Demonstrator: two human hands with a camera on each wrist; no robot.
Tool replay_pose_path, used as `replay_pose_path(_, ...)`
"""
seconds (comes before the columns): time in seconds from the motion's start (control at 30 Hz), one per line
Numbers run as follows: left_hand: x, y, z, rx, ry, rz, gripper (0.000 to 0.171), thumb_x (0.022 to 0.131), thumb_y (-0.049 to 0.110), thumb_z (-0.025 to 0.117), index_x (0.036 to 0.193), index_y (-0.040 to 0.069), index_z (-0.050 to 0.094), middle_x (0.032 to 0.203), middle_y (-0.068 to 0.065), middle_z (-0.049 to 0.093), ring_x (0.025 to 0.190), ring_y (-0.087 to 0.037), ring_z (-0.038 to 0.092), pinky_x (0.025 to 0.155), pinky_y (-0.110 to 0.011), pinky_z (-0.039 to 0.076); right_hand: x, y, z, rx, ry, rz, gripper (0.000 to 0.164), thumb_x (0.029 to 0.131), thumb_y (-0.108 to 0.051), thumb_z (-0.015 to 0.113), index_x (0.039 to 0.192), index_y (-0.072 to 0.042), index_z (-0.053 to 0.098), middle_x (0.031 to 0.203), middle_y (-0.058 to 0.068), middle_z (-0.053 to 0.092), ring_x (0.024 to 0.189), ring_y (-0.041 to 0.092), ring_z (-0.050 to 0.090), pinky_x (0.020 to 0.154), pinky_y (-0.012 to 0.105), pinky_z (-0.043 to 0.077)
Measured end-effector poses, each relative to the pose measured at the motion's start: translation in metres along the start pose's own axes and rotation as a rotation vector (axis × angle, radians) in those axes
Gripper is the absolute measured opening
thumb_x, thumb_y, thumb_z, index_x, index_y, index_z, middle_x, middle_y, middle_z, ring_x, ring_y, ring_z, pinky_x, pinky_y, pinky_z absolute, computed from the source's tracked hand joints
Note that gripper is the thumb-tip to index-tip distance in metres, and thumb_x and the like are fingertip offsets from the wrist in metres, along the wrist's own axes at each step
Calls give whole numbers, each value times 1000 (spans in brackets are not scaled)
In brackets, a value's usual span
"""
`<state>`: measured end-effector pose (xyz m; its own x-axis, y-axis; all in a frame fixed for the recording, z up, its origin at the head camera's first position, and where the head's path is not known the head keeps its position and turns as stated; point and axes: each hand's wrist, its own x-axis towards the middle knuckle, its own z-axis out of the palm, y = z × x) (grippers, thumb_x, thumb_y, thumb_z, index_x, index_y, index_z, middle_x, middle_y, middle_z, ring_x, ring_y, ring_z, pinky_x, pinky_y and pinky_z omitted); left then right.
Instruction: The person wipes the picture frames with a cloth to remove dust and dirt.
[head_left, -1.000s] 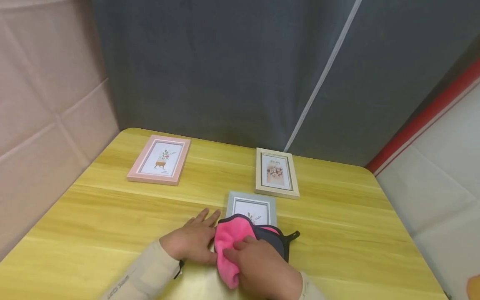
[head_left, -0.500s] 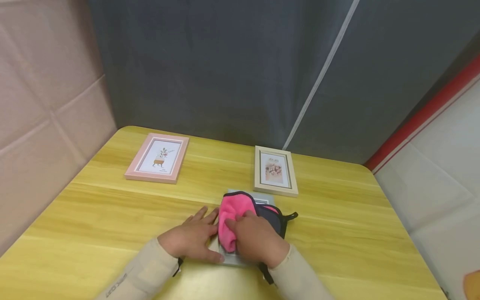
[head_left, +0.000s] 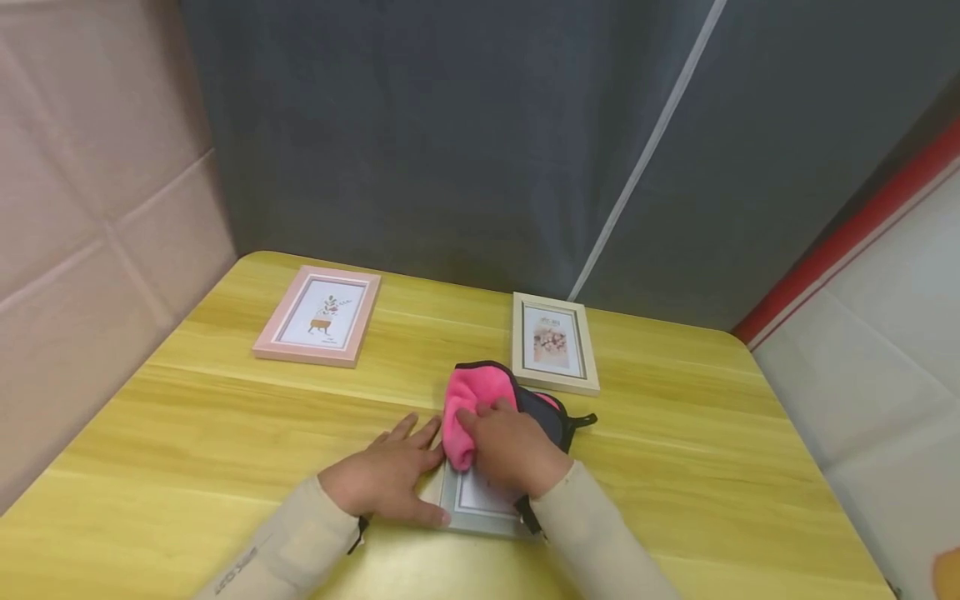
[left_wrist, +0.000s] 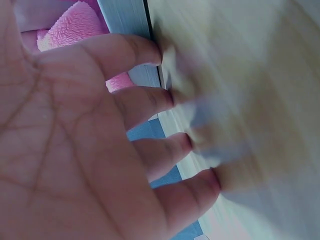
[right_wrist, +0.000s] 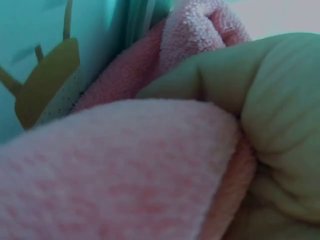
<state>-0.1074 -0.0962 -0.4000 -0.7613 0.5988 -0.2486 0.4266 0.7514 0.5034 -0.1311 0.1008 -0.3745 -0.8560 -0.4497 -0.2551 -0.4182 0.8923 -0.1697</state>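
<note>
On the person's head, 1 camera is looking forward and down, well back from the bare left hand and bare right hand, taking in the yellow wood-grain tabletop around them and the dark grey backdrop beyond them. On the left wrist, 1 camera is facing the palm from very near and looking along the fingers to the tabletop past their tips. On the right wrist, 1 camera is facing the pink fleece cloth in the hand's grip, so near that it is blurring. All 3 views are sharing that cloth; the head and left wrist views are sharing the grey-blue rectangular picture frame beside the left fingers.
</note>
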Motion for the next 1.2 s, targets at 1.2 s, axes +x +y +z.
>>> replay_pose_path(1.2, 74, -16, -27, -5, 195, -80, 44, 87, 37, 73, 115, 3, 73, 111, -8, 59, 102, -26, 49, 87, -40, 46, -76, 2, 38, -141, 85, -381, 57, 90, -26, 71, 144, -25, 53, 147, -3, 50, 137, 20, 43, 106, 45, 43)
